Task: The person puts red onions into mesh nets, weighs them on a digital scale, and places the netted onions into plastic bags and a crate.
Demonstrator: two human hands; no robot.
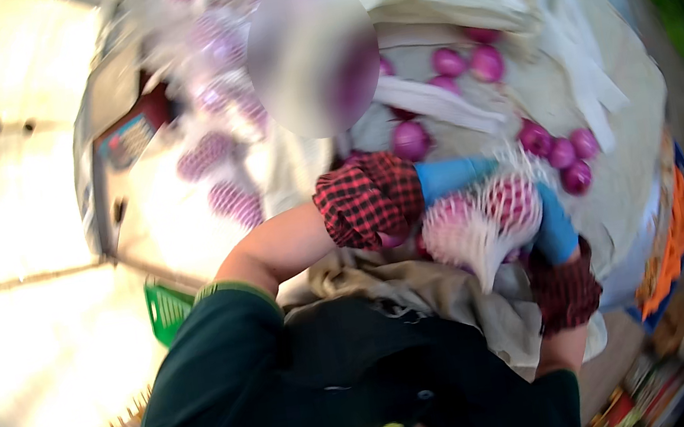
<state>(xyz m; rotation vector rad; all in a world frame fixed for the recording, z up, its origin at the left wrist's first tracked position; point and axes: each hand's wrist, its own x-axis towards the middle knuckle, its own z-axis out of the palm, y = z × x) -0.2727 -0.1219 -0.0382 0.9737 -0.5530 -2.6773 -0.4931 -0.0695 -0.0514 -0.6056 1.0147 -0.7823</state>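
A white foam net (485,233) with purple-red onions inside is between my hands, low at the front of the cloth. My left hand (461,174), in a blue glove with a red-and-black checked cuff, closes on its far end, where loose mesh bunches up. On its right side my right hand (557,223), gloved and cuffed alike, grips the net. The net and motion blur partly hide the fingertips of both hands. Loose onions (562,151) lie just beyond my right hand, and another onion (411,141) is beyond my left wrist.
Pale cloth sacking (623,130) covers the round work surface. More onions (485,64) lie farther back beside white cloth strips (445,105). Netted onions (234,204) and clear plastic are at the left. A blurred round patch hides part of the far side. A green basket (168,312) stands lower left.
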